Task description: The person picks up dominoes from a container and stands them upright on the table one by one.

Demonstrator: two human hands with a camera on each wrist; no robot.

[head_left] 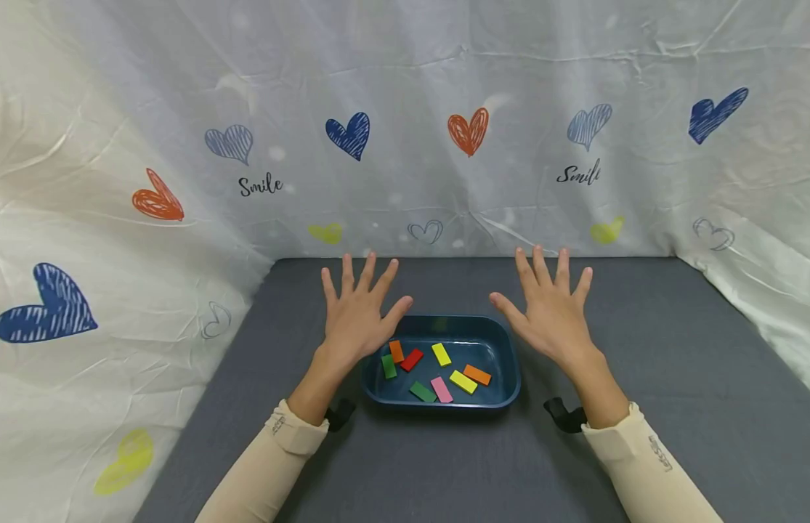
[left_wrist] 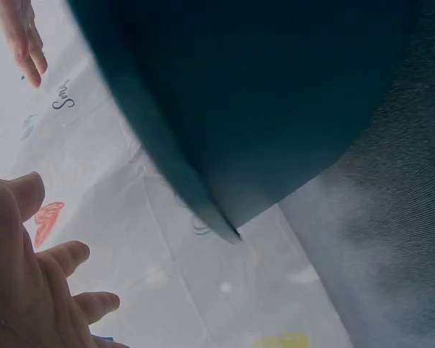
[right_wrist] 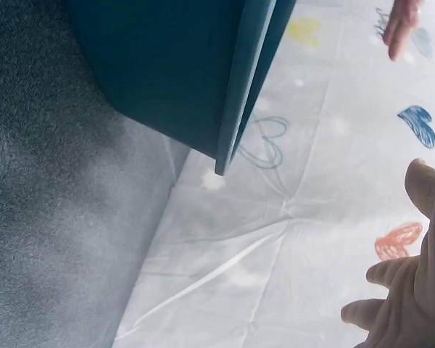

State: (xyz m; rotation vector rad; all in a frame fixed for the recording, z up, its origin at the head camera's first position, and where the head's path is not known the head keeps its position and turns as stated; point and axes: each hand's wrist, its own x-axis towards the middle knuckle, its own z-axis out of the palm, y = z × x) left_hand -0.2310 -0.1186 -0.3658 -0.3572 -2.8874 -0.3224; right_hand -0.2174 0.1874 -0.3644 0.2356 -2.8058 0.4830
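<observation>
- Left hand [head_left: 357,323] and right hand [head_left: 553,319] hover at either side of the tray [head_left: 489,341], fingers spread wide, holding nothing: seemingly a ready pose.
- Any pick-up would call for a lowered, pinching hand.
- Blocks [head_left: 463,381] lie loose inside the tray, seen only from the head; wrist views catch its outside.
- Behind, heart-printed cloth [head_left: 405,87].

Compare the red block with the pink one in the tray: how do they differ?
In the head view, the red block is a strong red, while the pink block is lighter. The red block slants from lower left to upper right; the pink block from upper left to lower right. The pink block lies closer to the near wall of the blue tray than the red block does. Both are oblong and lie inside it.
</observation>
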